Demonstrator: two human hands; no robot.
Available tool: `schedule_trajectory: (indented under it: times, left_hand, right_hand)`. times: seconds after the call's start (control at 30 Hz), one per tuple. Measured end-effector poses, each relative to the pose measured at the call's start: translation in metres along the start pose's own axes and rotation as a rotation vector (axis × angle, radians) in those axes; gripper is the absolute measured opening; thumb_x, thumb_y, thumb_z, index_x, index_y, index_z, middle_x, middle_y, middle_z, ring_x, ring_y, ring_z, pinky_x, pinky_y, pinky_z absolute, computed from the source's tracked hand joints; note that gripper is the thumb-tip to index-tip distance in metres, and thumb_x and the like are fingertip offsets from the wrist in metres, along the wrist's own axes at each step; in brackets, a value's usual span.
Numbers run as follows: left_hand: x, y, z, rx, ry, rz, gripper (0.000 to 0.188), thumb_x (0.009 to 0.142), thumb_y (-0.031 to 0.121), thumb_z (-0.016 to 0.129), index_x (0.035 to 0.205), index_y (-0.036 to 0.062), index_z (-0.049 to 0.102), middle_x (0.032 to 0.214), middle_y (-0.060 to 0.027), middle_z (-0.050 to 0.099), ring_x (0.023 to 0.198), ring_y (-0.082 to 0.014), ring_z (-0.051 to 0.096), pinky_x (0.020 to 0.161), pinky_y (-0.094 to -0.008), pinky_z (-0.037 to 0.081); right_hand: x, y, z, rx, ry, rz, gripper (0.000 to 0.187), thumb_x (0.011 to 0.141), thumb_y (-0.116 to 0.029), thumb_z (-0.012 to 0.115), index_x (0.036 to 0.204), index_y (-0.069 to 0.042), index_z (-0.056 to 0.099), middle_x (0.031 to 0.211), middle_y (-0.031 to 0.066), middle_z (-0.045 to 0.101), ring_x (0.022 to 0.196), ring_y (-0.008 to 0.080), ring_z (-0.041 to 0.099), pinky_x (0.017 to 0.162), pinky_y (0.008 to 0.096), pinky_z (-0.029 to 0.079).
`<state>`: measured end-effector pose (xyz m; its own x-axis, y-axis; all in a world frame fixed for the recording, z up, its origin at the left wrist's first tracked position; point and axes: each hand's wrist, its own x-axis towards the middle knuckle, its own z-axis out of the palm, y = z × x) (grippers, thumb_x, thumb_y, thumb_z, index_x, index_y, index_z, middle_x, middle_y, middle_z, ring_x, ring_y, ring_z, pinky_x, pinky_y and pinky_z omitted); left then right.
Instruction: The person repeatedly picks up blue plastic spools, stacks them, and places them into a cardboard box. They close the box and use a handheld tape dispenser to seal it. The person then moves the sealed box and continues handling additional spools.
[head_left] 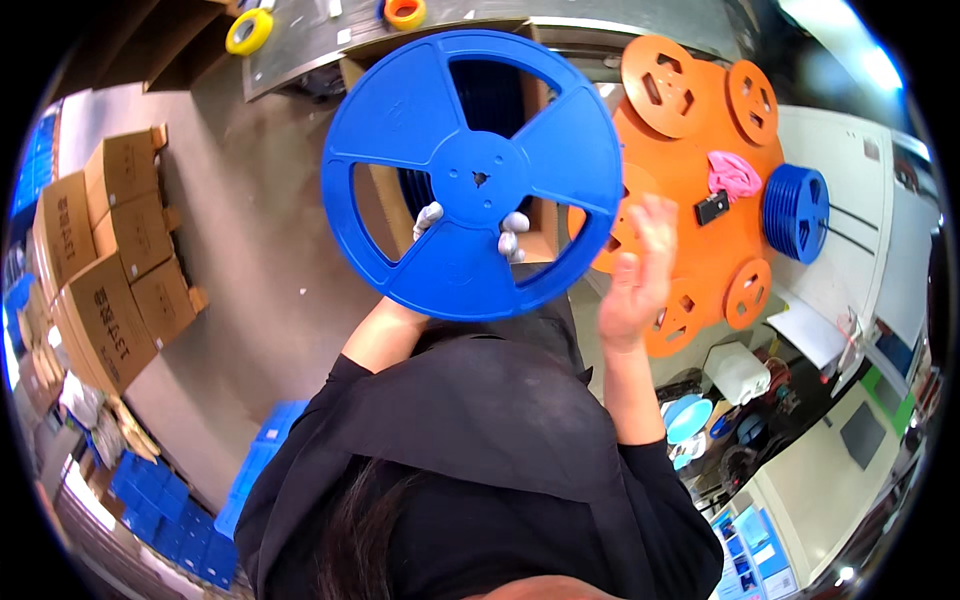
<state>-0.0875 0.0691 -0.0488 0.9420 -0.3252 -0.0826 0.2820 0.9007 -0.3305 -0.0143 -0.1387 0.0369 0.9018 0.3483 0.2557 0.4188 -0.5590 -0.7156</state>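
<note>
Head view: blue reel (480, 175) held up over a box (543, 238).
The left hand (512, 242), mostly hidden, grips the reel from underneath; the right hand (637, 280), empty, fingers parted, is just right of it, orange discs (659, 54) farther right.

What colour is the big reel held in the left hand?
The reel is plain blue; the head view shows it best.

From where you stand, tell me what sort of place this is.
Probably a factory or packing workshop: stacked cardboard boxes at left, a large blue reel held up in front, and an orange platform at right.
</note>
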Motion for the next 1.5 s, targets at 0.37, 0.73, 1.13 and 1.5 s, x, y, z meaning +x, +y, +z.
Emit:
schedule_trajectory:
  times: [0.37, 0.73, 1.13, 1.5]
  left_hand:
    - [-0.019, -0.003, -0.001, -0.070, -0.013, -0.012, 0.085, 0.081, 0.045, 0.069, 0.148, 0.0094, 0.032, 0.127, -0.0287, 0.055, 0.102, -0.0374, 0.062, 0.099, -0.0488, 0.043]
    - [-0.025, -0.002, -0.019, -0.110, -0.035, 0.057, 0.082, 0.081, 0.049, 0.068, 0.145, 0.0079, 0.037, 0.128, -0.0233, 0.053, 0.110, -0.0349, 0.058, 0.101, -0.0451, 0.044]
    - [-0.086, 0.031, -0.041, 0.242, 0.458, 0.330, 0.080, 0.086, 0.044, 0.063, 0.143, -0.0032, 0.034, 0.135, -0.0241, 0.048, 0.119, -0.0346, 0.054, 0.104, -0.0461, 0.045]
    - [-0.106, 0.029, -0.102, 0.656, 1.108, 0.677, 0.075, 0.075, 0.027, 0.078, 0.135, -0.0032, 0.045, 0.126, -0.0166, 0.059, 0.114, -0.0277, 0.059, 0.101, -0.0370, 0.047]
  right_hand:
    - [-0.025, 0.028, 0.025, 0.728, -0.087, 0.561, 0.066, 0.103, -0.048, 0.034, 0.147, 0.000, 0.030, 0.141, 0.0120, 0.046, 0.121, 0.0202, 0.050, 0.102, 0.0345, 0.039]
    - [-0.019, 0.026, 0.046, 0.893, -0.104, 0.568, 0.070, 0.102, -0.052, 0.032, 0.149, -0.001, 0.028, 0.142, 0.0079, 0.045, 0.121, 0.0174, 0.049, 0.100, 0.0320, 0.041]
    - [-0.033, 0.109, 0.119, 0.588, -0.365, 0.748, 0.051, 0.103, -0.034, 0.045, 0.143, -0.002, 0.042, 0.145, 0.0121, 0.045, 0.131, 0.0218, 0.046, 0.106, 0.0349, 0.037]
    - [0.035, 0.190, 0.411, -0.167, -0.699, -0.186, 0.065, 0.082, -0.023, 0.070, 0.140, -0.009, 0.044, 0.149, 0.0167, 0.038, 0.137, 0.0386, 0.036, 0.110, 0.0485, 0.034]
